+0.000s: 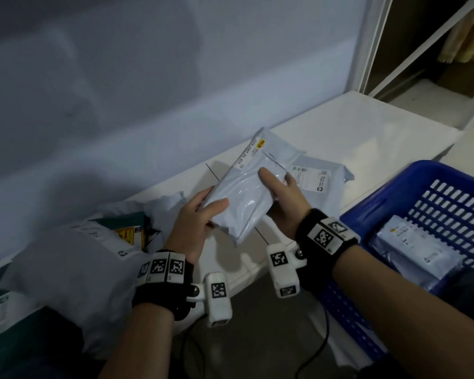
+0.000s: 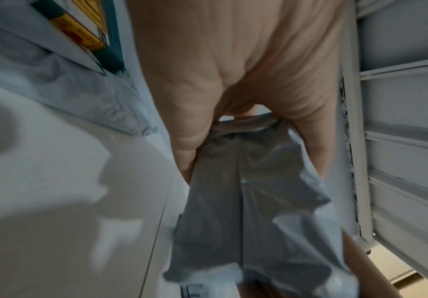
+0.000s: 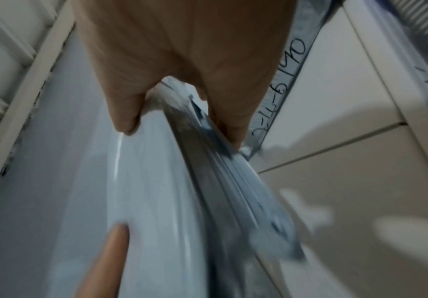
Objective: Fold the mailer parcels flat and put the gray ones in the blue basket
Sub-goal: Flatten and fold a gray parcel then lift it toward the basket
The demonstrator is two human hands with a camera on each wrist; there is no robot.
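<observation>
Both hands — left hand point(image 1: 196, 220) and right hand point(image 1: 283, 203) — held the gray mailer point(image 1: 253, 184) in a thumb-over grip above the table point(image 1: 367, 132), beside the blue basket point(image 1: 389, 206).

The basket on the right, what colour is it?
Blue, with slotted walls; the basket shows best in the head view.

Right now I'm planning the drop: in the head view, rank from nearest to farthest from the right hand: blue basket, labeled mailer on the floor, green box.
1. Labeled mailer, just beyond the right hand.
2. Blue basket, to its right.
3. Green box, far left, past the left hand.
</observation>
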